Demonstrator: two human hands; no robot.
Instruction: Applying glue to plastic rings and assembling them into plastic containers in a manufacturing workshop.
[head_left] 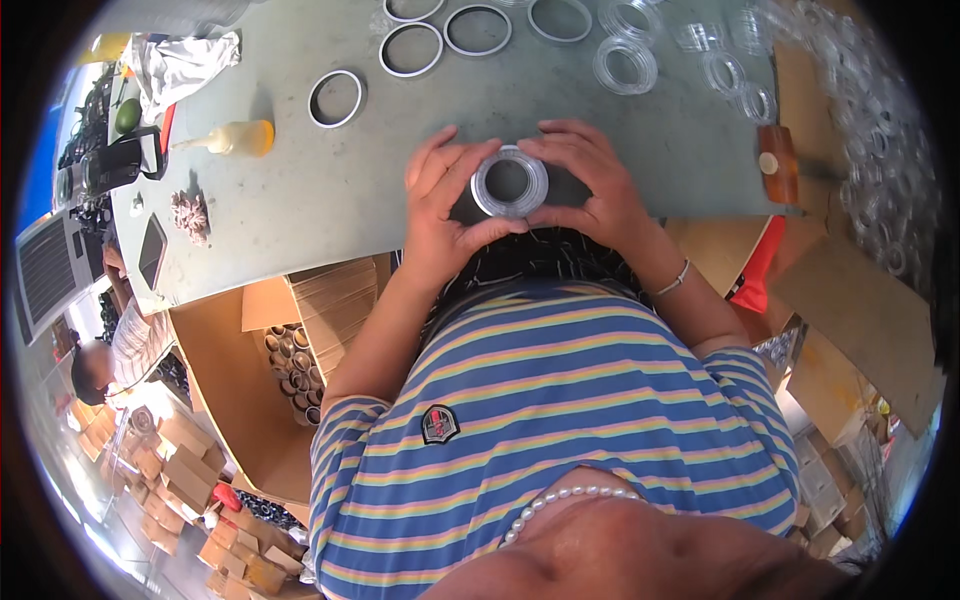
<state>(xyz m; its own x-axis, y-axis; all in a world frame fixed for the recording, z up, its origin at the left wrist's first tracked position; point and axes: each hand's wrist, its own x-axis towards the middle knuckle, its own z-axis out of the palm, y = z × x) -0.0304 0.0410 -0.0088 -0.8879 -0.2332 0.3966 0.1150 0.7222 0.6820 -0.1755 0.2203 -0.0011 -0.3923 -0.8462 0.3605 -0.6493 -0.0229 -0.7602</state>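
Silver-rimmed and round, a short dark cylinder with a clear lid (509, 183) sits at the near edge of the grey counter (300, 190), gripped between both hands. At its nine o'clock the left hand (440, 205) wraps the side, thumb pressed along the lower rim and fingers curled over the top. At its three o'clock the right hand (590, 180) clamps it likewise, fingertips touching the lid's upper edge; a thin bracelet (674, 280) circles that wrist. Toward twelve o'clock lie several metal rings (410, 48) in a loose row, with one more ring (336, 98) at eleven o'clock. Clear plastic lids (625, 62) spread toward one and two o'clock. A yellow squeeze bottle (235, 138) lies on its side at ten o'clock. Below the counter, at eight o'clock, an open cardboard box (235, 390) holds stacked tubes (295, 365).
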